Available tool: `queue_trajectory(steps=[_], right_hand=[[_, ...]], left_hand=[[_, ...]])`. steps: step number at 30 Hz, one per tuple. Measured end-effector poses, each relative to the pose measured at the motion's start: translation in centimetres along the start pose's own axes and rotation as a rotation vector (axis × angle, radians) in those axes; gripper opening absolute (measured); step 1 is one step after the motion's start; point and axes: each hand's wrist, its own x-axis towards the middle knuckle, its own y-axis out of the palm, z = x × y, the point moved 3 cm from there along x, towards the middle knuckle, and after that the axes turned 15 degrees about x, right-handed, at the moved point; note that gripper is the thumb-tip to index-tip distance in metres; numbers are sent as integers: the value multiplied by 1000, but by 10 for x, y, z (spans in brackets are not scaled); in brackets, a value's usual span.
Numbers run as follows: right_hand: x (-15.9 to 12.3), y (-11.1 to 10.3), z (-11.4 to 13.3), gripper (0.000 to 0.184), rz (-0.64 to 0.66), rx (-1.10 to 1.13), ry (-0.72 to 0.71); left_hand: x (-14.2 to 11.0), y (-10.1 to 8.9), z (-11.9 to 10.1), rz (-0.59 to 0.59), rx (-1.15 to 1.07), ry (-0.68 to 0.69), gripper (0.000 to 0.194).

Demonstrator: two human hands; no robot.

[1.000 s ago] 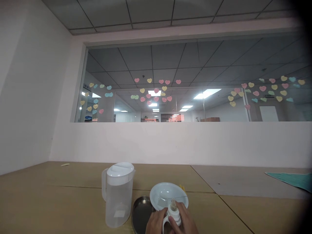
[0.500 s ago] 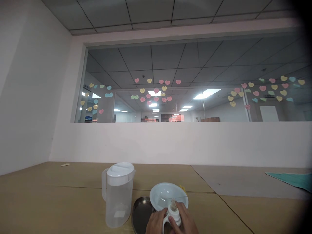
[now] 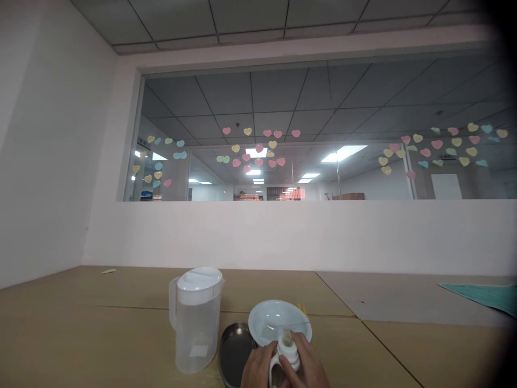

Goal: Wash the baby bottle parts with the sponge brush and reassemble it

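A baby bottle (image 3: 288, 353) with a clear teat, a white collar and a white side handle stands upright at the bottom of the view. My left hand (image 3: 257, 367) closes on its left side by the handle. From the right, my right hand (image 3: 310, 366) wraps the collar, thumb in front and fingers near the teat. The bottle's lower body is mostly hidden by my hands and the frame edge. Just behind it sits a white bowl (image 3: 258, 323) with something clear inside. To the left lies a dark metal tray (image 3: 235, 353), partly covered by my left hand.
A clear plastic pitcher (image 3: 196, 328) with a white lid stands left of the tray. Small yellow items (image 3: 302, 310) show behind the bowl. A green cloth (image 3: 482, 296) lies on the table (image 3: 100, 334) at far right. A wall (image 3: 242, 234) with a window rises behind.
The view has tilted very slightly. Both hands keep their hold on the baby bottle, with almost no visible movement of the fingers. The pitcher, bowl and tray stay in place.
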Motion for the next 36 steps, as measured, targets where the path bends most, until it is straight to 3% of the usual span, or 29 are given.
queue_trajectory(steps=[13, 22, 27, 32, 36], right_hand=[[1, -1, 1, 34, -25, -9, 10], [2, -1, 3, 32, -5, 0, 16], [-1, 6, -8, 35, -99, 18, -37], [-6, 17, -21, 43, -185, 58, 34], [-7, 19, -23, 44, -190, 64, 59]], left_hand=[[0, 3, 1, 70, 4, -37, 51], [0, 1, 0, 14, 15, -32, 50], [-5, 14, 3, -34, -4, -127, 48], [-7, 22, 4, -84, 8, -144, 38], [-7, 20, 3, -75, -23, -289, 42]])
